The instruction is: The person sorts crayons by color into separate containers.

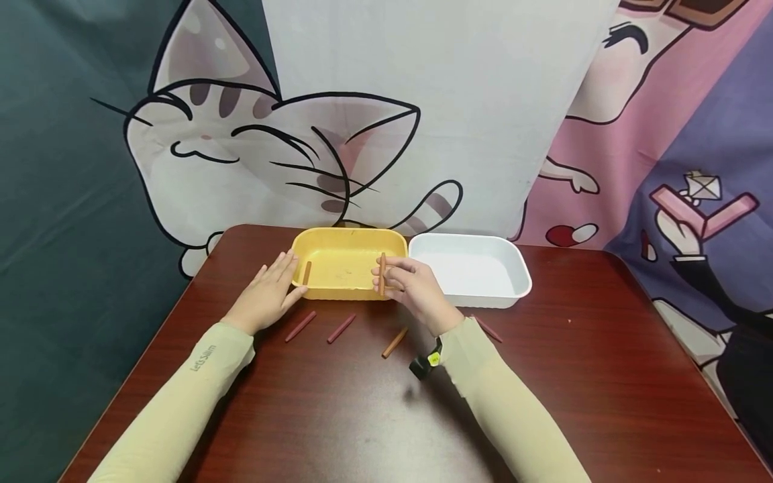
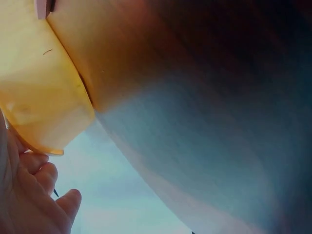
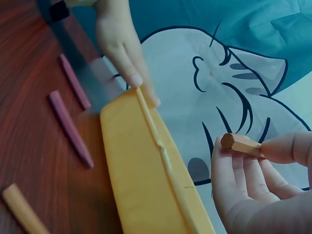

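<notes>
My left hand (image 1: pixel 268 295) rests on the left edge of a yellow tray (image 1: pixel 347 294), its fingers nearly straight. Above that tray's front right part, my right hand (image 1: pixel 419 290) pinches an orange-brown crayon (image 1: pixel 382 274) between thumb and fingers. The right wrist view shows the flat, six-sided end of this crayon (image 3: pixel 239 144). Inside the tray, at its left, lies another orange-brown crayon (image 1: pixel 307 273). On the table in front are two dark red crayons (image 1: pixel 300 327) and one orange-brown crayon (image 1: pixel 395 343). A third dark red crayon (image 1: pixel 486 329) is partly hidden by my right wrist.
A white tray (image 1: pixel 483 301) stands directly right of the yellow one. Both sit near the back edge of the reddish-brown table (image 1: pixel 350 416). Behind the table hangs a cloth (image 1: pixel 483 114) printed with cartoon cats.
</notes>
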`<state>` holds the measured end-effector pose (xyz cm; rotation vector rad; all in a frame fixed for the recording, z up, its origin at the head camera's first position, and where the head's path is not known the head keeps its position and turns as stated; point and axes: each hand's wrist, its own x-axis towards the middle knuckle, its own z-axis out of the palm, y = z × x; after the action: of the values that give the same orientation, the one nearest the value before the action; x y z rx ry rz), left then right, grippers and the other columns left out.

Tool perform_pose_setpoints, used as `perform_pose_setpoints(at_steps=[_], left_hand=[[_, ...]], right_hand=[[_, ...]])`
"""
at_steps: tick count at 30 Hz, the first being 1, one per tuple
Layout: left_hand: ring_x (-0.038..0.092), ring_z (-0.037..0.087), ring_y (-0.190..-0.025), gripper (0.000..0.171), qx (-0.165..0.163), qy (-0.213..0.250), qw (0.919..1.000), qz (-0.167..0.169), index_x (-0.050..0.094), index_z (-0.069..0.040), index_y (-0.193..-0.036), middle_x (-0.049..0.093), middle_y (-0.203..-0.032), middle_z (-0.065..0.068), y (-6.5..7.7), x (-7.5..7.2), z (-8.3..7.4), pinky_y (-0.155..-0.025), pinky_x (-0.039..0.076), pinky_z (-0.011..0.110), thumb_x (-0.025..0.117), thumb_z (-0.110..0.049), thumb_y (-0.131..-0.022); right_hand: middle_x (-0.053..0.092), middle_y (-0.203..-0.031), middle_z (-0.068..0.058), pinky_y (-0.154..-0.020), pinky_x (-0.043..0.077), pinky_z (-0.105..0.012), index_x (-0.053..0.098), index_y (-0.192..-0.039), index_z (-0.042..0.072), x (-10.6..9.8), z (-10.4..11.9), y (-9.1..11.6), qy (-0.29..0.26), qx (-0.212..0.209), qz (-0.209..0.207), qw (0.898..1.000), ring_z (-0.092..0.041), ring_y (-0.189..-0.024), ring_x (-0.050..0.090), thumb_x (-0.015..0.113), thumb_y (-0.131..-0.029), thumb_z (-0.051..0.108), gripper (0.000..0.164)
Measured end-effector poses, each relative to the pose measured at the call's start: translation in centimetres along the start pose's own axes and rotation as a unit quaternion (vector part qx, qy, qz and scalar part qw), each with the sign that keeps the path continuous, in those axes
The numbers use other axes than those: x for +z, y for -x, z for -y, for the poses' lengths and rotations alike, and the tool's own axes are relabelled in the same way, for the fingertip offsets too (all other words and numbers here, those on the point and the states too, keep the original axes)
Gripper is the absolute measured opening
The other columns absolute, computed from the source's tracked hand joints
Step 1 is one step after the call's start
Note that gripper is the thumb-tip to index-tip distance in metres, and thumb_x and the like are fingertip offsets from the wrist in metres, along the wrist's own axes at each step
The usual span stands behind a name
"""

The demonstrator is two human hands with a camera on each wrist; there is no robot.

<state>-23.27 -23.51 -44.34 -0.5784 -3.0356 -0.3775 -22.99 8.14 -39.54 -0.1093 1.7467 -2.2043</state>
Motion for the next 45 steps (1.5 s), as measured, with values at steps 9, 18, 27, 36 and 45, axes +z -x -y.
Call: perform_pose_setpoints(at_steps=[9, 18, 27, 36, 45], left_hand=[[0.010, 0.036, -0.155, 0.075, 0.003, -0.006, 1.0000, 0.003, 0.019, 0.004, -0.159, 0.013, -0.168, 0.020, 0.0, -0.2, -0.1, -0.121, 0.014, 0.060, 0.041, -0.046, -0.109], [0.011, 0.036, -0.155, 0.075, 0.004, -0.006, 1.0000, 0.004, 0.019, 0.003, -0.160, 0.013, -0.168, 0.020, 0.0, -0.3, -0.1, -0.122, 0.013, 0.059, 0.040, -0.047, -0.109], [0.014, 0.037, -0.154, 0.075, 0.009, -0.021, 0.9997, -0.005, 0.022, 0.004, -0.159, 0.016, -0.167, 0.021, 0.0, -0.1, 0.0, -0.122, 0.015, 0.059, 0.043, -0.046, -0.108], [0.014, 0.036, -0.154, 0.074, 0.007, -0.028, 0.9995, -0.008, 0.022, 0.004, -0.159, 0.017, -0.167, 0.021, 0.0, -0.1, -0.1, -0.122, 0.016, 0.058, 0.045, -0.045, -0.107], [0.014, 0.036, -0.154, 0.074, 0.006, -0.021, 0.9997, -0.007, 0.021, 0.004, -0.159, 0.016, -0.167, 0.020, 0.0, -0.1, -0.1, -0.122, 0.015, 0.058, 0.044, -0.045, -0.108]], right_hand=[[0.067, -0.122, -0.020, -0.090, 0.058, -0.034, 0.058, -0.134, -0.007, 1.5, 0.7, -2.6, -0.040, 0.048, -0.015, 0.998, -0.026, -0.102, 0.069, 0.058, -0.099, 0.004, 0.037], [0.067, -0.124, -0.021, -0.096, 0.055, -0.039, 0.056, -0.138, -0.007, 3.2, 0.4, -5.3, -0.027, 0.062, -0.019, 0.998, -0.030, -0.108, 0.068, 0.057, -0.101, 0.003, 0.038], [0.067, -0.119, -0.020, -0.088, 0.059, -0.035, 0.057, -0.134, -0.012, 4.5, -0.3, -7.2, 0.012, 0.048, -0.036, 0.998, -0.025, -0.096, 0.069, 0.065, -0.097, 0.001, 0.040], [0.073, -0.100, -0.025, -0.075, 0.062, -0.034, 0.068, -0.110, -0.012, 6.0, -1.7, -8.6, 0.145, 0.006, -0.062, 0.987, -0.027, -0.082, 0.073, 0.068, -0.090, -0.006, 0.021], [0.069, -0.107, -0.021, -0.068, 0.061, -0.028, 0.068, -0.108, -0.008, 6.9, -2.6, -9.4, 0.254, 0.025, -0.067, 0.965, -0.028, -0.079, 0.076, 0.074, -0.090, 0.001, 0.021]])
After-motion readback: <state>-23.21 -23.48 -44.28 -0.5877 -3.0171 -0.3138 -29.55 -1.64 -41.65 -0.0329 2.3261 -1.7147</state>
